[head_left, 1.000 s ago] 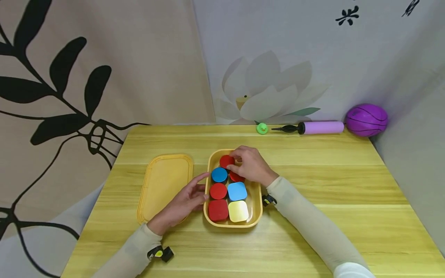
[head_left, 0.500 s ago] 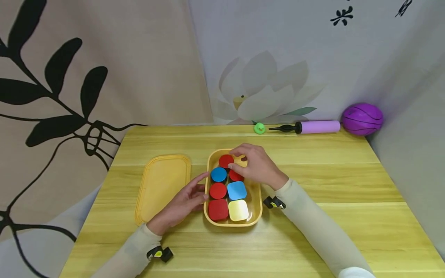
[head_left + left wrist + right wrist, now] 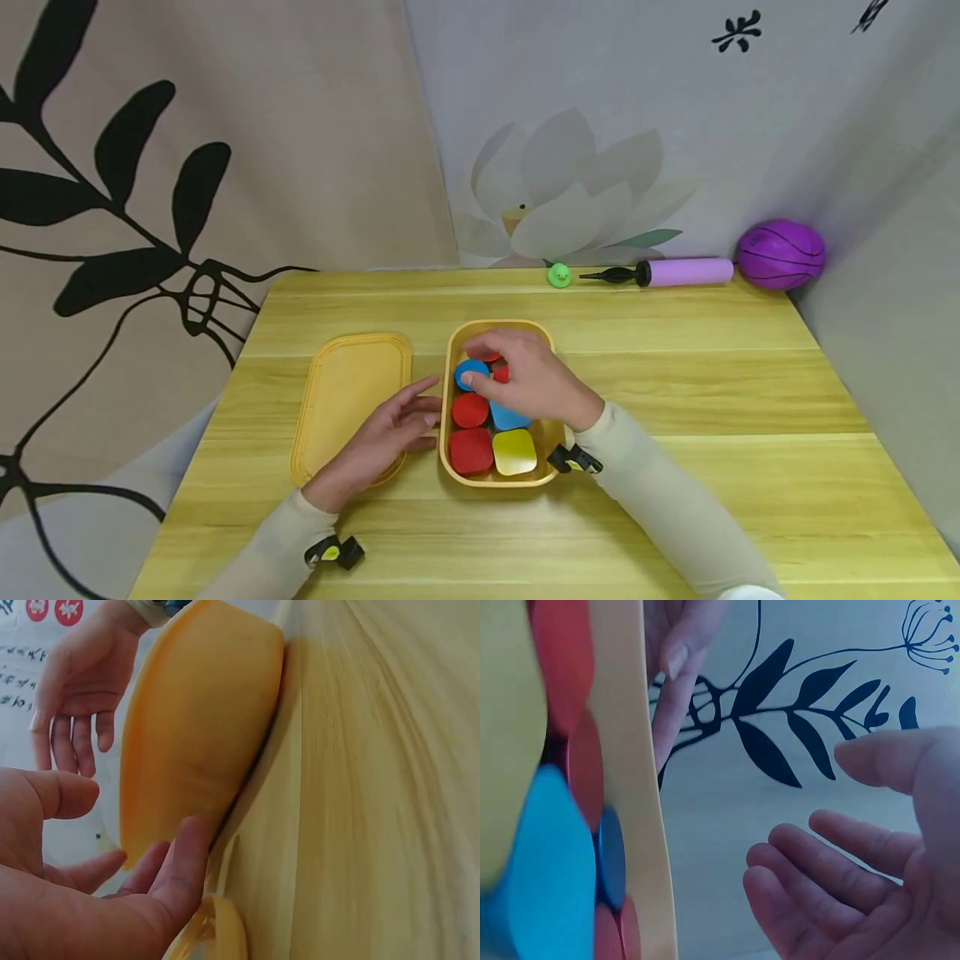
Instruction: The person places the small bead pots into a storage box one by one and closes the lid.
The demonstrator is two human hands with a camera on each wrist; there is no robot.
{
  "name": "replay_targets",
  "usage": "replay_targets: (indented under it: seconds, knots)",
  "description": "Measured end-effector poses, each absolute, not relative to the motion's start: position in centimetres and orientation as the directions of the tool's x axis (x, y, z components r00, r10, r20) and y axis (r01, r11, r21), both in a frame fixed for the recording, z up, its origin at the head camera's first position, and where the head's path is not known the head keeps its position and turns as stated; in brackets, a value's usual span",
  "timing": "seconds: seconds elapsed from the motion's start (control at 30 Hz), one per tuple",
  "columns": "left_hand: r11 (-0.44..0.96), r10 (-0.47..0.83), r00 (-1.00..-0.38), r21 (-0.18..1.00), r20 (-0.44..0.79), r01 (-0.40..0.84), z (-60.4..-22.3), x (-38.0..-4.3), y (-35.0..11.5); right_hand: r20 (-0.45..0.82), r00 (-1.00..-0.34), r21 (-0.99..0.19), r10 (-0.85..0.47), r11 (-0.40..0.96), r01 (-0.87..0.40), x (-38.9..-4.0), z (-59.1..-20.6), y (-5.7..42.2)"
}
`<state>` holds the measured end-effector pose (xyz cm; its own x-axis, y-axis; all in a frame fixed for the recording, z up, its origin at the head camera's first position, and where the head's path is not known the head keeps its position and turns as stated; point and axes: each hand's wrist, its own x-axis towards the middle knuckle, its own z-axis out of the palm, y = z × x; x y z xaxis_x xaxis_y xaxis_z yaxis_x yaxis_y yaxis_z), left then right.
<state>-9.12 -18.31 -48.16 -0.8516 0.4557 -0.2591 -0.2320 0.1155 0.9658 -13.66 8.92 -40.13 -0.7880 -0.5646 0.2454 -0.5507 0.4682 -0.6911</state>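
Note:
A yellow plastic box (image 3: 498,485) stands in the middle of the table, holding round and square blocks in two rows. Over its far half hovers my right hand (image 3: 528,379), fingers loosely bent and nothing between them. Its thumb overlaps the round blue block (image 3: 468,369) in the head view; the red blocks behind are partly covered. Nearer me lie a round red block (image 3: 470,410), a square red block (image 3: 471,452), a square yellow block (image 3: 514,452) and a half-hidden square blue block (image 3: 507,417). Beside the box's left wall (image 3: 195,712), my left hand (image 3: 386,433) has its fingers spread.
A flat yellow lid (image 3: 356,392) lies left of the box, partly under the left hand. Along the back edge sit a small green duck-faced toy (image 3: 558,276), a purple hand pump (image 3: 688,272) and a purple ball (image 3: 782,255). A printed cloth wall rises behind the table.
My right hand has moved left and slightly toward me, from beside the far red block to over the blue and red round blocks. My left hand has drawn back slightly from the box.

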Motion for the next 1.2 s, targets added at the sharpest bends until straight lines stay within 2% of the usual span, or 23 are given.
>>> replay_targets:
  seconds: [0.2,0.43,0.63,0.9,1.1,1.2]
  knots:
    - [0.131,0.445,-0.868,0.975,-0.222,-0.182,-47.5,-8.2,-19.9,0.194,-0.786,-0.767,-0.587,0.409,-0.494,-12.9,-40.4,6.1]
    - [0.146,0.376,-0.903,0.976,-0.208,-0.164,-46.8,-7.3,-22.4,0.085,-0.793,-0.848,-0.603,0.375,-0.376,-11.6,-41.3,2.7]
    - [0.195,0.308,-0.928,0.969,-0.21,-0.155,-46.3,-7.0,-24.9,0.045,-0.795,-0.865,-0.606,0.375,-0.334,-10.7,-42.4,0.4]
    - [0.24,0.227,-0.953,0.96,-0.201,-0.146,-46.2,-6.9,-28.1,0.006,-0.829,-0.889,-0.559,0.378,-0.261,-8.9,-43.3,-2.1]
    - [0.272,0.159,-0.97,0.953,-0.184,-0.136,-46.5,-6.8,-29.9,0.015,-0.841,-0.869,-0.541,0.409,-0.279,-7.4,-43.9,-3.9]
    - [0.291,0.108,-0.976,0.945,-0.189,-0.151,-46.6,-6.8,-30.5,0.004,-0.856,-0.884,-0.517,0.398,-0.244,-6.8,-44.1,-4.4]
